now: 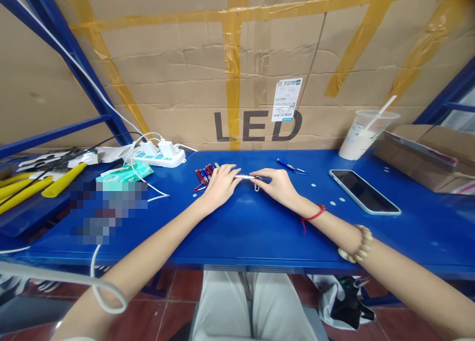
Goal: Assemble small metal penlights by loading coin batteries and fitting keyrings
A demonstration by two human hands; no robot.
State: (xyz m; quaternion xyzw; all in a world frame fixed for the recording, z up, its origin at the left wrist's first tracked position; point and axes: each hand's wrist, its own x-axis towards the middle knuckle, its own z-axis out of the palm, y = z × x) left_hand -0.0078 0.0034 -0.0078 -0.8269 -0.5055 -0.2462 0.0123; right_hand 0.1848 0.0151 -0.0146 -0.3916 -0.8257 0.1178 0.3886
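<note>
Between my two hands, a slim silver keychain flashlight is held level above the blue table, its small carabiner clip hanging near the right end. My left hand pinches one end between thumb and fingers. The other end is gripped by the fingertips of my right hand. Just left of my left hand lie several red and blue keychain flashlights in a row, partly hidden by that hand. A single blue keychain flashlight with a blue clip rests beyond my right hand.
A phone, a cup with a straw and an open cardboard box stand right. A power strip, tissue pack, yellow-handled tools and loose cables lie left. A large carton walls the back.
</note>
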